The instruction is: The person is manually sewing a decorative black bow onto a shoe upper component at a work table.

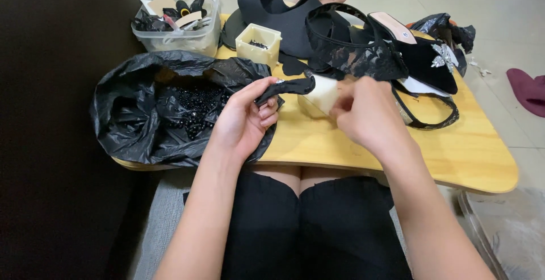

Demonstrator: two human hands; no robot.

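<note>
pale floor tiles surround a wooden lap table [454,155]; left hand [244,124] pinches a black strap [286,87], right hand's [369,115] grip hidden.

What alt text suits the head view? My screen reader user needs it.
A person's left hand holds a black strap while the right hand pinches near a white block over a low wooden table. A black bag of beads lies left, a black shoe behind.
</note>
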